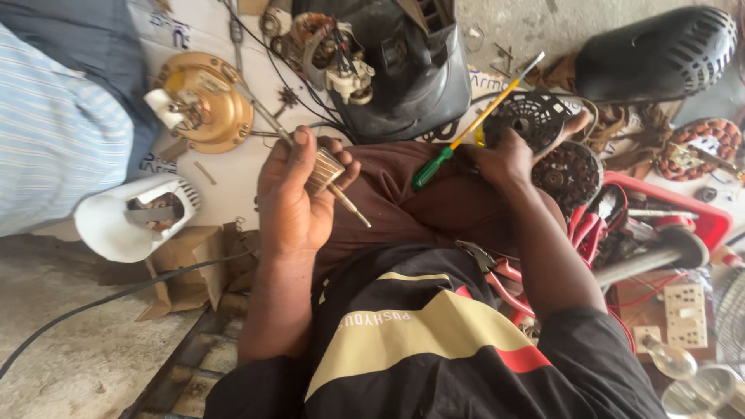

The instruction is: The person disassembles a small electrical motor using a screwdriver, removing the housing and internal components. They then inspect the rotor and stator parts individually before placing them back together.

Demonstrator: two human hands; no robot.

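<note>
Nearest me, my left hand (291, 198) is closed in a grip around a small motor rotor (324, 171), its ribbed core in my fingers and its thin shaft running slantwise from upper left, past my thumb, down to the lower right above my lap. My right hand (504, 159) is clasped on a green-and-yellow screwdriver (466, 128), handle toward my lap at lower left, blade pointing up to the right, beside a black fan cover (535, 116).

Ribbed metal rotor (324, 169) on thin shaft; green-handled screwdriver (466, 132) slanted.
</note>
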